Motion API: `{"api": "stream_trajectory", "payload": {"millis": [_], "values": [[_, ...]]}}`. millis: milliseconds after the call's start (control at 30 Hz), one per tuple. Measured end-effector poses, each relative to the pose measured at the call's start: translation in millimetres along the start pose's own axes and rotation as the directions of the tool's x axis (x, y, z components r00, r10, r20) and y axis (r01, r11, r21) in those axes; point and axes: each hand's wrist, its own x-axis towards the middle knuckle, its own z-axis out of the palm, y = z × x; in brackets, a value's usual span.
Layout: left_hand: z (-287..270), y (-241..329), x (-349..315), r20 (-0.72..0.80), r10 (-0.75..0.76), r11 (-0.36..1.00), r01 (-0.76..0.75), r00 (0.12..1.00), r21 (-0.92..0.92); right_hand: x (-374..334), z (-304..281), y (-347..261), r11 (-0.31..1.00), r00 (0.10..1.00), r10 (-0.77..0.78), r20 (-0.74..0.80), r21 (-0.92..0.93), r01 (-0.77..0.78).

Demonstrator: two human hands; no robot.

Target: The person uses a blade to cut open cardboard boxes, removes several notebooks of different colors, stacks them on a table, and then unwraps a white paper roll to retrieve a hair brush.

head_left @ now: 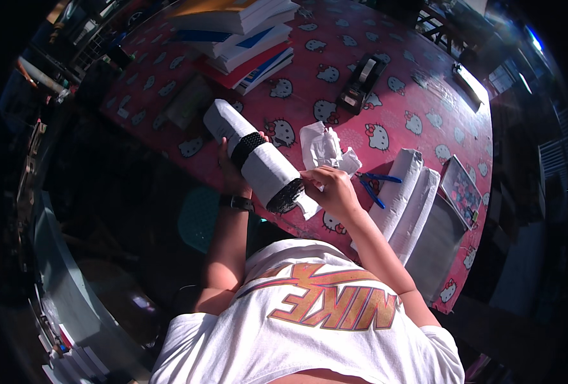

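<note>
A long white bundle (270, 169), seemingly wrapped in paper, slants across the near edge of the table. One black textured band (248, 148) circles its middle and another (285, 196) its near end. My left hand (231, 168) grips it from the left side, fingertips showing over its far side. At the near end, my right hand (332, 191) is closed in a pinch on a loose white flap (307, 206) hanging there. Just beyond that hand lies crumpled white paper (324, 146). A blue-handled hand tool (381, 178) rests beside my right wrist; its head is hidden.
On the pink patterned table (386, 115) stand a book stack (245, 45) at the far left and a black tape dispenser (363, 83). White rolls (407, 205), a grey flat sheet (436, 249) and a patterned flat case (461, 191) lie on the right.
</note>
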Motion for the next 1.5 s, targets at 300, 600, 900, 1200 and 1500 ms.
{"api": "stream_trajectory", "payload": {"millis": [300, 600, 900, 1200, 1500], "values": [[0, 5, -3, 0.085, 0.027, 0.999, -0.025, 0.996, -0.031, -2, 8, -1, 0.986, 0.990, 0.137, 0.017, 0.089, -0.138], [3, 3, -10, 0.055, -0.002, 1.000, 0.004, 0.998, -0.031, 0, 0, -7, 0.998, 0.990, 0.032, 0.135, 0.046, -0.039], [15, 7, -5, 0.123, -0.042, 0.995, 0.031, 0.991, 0.093, 4, -2, 3, 0.984, 0.971, -0.159, 0.179, -0.049, 0.170], [33, 48, -5, -0.050, 0.296, 0.938, -0.280, 0.954, 0.204, -13, -29, 32, 0.994, 0.960, 0.108, 0.258, 0.004, -0.112], [69, -6, -25, 0.017, 0.337, 0.819, -0.302, 0.941, 0.487, 37, 3, -23, 0.976, 0.982, -0.187, -0.010, 0.112, 0.187]]}}
